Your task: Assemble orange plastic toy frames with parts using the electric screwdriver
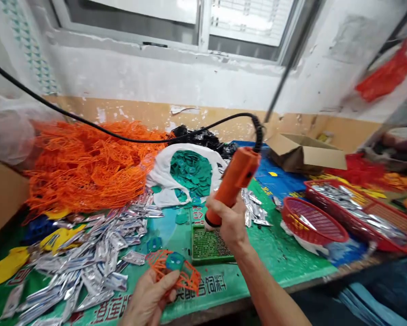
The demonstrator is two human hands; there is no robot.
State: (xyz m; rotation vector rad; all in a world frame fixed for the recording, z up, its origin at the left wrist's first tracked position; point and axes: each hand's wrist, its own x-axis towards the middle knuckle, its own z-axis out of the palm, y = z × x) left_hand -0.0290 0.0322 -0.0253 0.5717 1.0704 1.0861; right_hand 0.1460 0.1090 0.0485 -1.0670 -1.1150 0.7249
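My right hand is wrapped round an orange electric screwdriver, tilted, with a black cable running from its top end. Below its lower end lies a green tray full of small screws. My left hand pinches an orange plastic lattice piece with a green plastic piece on it, low over the table's front. Another green plastic piece lies just beyond that hand. Behind the tray, a white bag stands open, filled with green plastic pieces.
A large heap of orange lattice pieces fills the back left. Silver packets are strewn over the left side, near yellow pieces. At right are a round red basket, a long red basket and a cardboard box. The black cable hangs across the view.
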